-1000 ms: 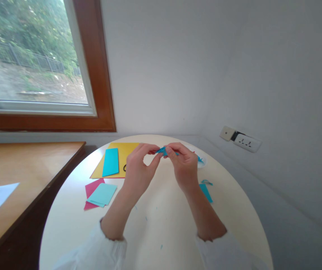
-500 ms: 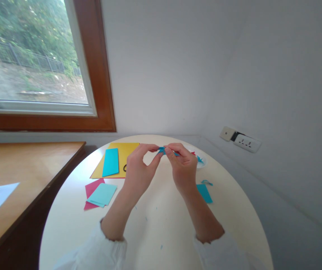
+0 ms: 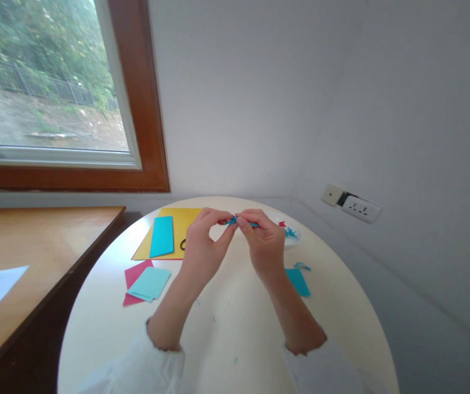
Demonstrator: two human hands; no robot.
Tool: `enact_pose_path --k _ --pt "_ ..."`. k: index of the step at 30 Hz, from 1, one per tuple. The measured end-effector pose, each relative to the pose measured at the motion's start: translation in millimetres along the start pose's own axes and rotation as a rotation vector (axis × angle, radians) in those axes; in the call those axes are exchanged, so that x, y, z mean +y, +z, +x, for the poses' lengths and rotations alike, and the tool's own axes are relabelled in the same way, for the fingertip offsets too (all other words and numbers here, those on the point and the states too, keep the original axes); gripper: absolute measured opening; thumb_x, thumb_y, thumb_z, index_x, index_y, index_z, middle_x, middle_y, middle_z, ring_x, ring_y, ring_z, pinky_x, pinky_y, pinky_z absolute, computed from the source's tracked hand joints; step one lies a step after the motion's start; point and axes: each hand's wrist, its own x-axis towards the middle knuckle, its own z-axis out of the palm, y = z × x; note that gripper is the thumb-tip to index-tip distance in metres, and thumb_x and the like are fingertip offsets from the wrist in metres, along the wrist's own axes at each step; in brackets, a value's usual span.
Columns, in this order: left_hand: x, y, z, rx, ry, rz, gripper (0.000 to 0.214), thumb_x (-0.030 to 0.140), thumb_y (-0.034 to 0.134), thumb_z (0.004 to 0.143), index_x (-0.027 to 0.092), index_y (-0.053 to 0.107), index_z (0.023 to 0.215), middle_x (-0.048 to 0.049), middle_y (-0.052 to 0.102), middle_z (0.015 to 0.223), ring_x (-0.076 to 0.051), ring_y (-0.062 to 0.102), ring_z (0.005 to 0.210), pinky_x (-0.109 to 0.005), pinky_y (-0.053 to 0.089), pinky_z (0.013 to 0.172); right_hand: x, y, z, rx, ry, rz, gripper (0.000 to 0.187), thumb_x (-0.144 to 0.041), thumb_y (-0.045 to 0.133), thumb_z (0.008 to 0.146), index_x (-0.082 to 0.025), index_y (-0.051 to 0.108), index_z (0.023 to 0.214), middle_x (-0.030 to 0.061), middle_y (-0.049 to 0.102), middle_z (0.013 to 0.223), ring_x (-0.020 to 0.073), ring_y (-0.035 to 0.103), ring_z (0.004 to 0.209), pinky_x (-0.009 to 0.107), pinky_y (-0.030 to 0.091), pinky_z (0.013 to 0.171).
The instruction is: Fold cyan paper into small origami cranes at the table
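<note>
Between my two hands, above the far half of the round table, is a small piece of folded blue paper (image 3: pixel 232 220). My left hand (image 3: pixel 208 238) pinches its left part between thumb and fingertips. The right part is gripped by my right hand (image 3: pixel 265 238), thumb pressed on the near side. Fingers cover much of the paper, so its full shape is hidden. Just beyond my right hand stands a clear plastic dish (image 3: pixel 297 239) with small blue and red paper pieces in it. A blue paper sheet (image 3: pixel 299 283) lies partly behind my right forearm.
On the white table (image 3: pixel 255 334) at left lie yellow paper (image 3: pixel 183 216), a blue rectangle (image 3: pixel 161 237), and pale green sheets (image 3: pixel 149 283) over pink ones (image 3: pixel 136 273). A black loop (image 3: pixel 183 244) shows beside my left hand. Blue strips (image 3: pixel 302 266) and tiny scraps lie about.
My right hand has shifted slightly left, and the blue paper between my fingertips has turned and now shows a narrower shape. More of the dish is visible.
</note>
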Motion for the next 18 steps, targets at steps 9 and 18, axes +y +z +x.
enact_pose_path --k 9,18 --pt "-2 -2.8 -1 -0.082 -0.088 -0.121 0.004 0.022 0.06 0.075 0.019 0.062 0.072 -0.0024 0.067 0.075 -0.017 0.061 0.075 -0.03 0.048 0.073 6 -10 5 -0.155 0.032 0.04 0.01 -0.03 0.063 0.076 -0.021 0.062 0.072 0.0055 0.068 0.093 0.0172 0.063 0.089 0.034 0.051 0.079" --pt "11 -8.8 2 -0.223 -0.229 -0.258 0.007 0.018 0.06 0.072 0.019 0.058 0.066 -0.0006 0.063 0.067 -0.015 0.062 0.069 -0.027 0.053 0.064 -2 -27 13 -0.37 0.051 -0.006 0.014 -0.032 0.061 0.078 -0.02 0.059 0.072 0.0033 0.069 0.087 0.0171 0.063 0.09 0.036 0.047 0.086"
